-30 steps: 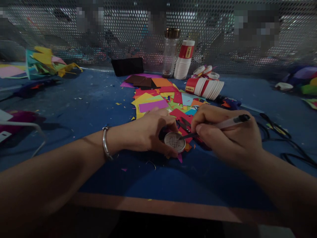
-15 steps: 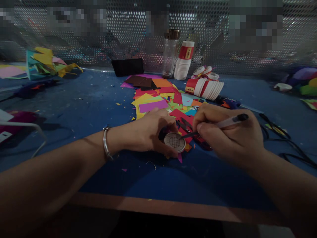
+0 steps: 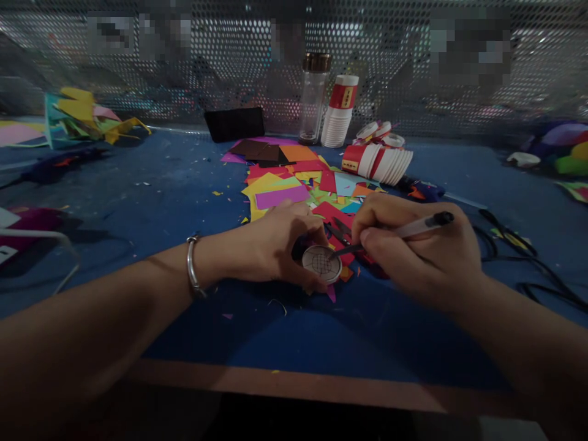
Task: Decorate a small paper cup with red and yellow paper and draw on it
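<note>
Between the thumb and fingers of my left hand is a small round white disc, probably the bottom of a paper cup; its sides are hidden. A dark grid inside a circle is drawn on its face. My right hand is closed around a pen with a clear barrel and a black end. The pen's tip touches the drawn grid near its right side. Behind and between the hands lie scissors, partly covered by my right hand, on scraps of coloured paper.
Stacked paper cups stand beside a clear bottle at the mesh panel. More cups lie sideways. A black phone-like slab leans at the back. Glue guns with black cords rest on the blue table.
The view has shifted very slightly, moving everything a little left. Both hands keep their grips, and the pen tip stays on the disc's grid, with perhaps a few more lines drawn.
</note>
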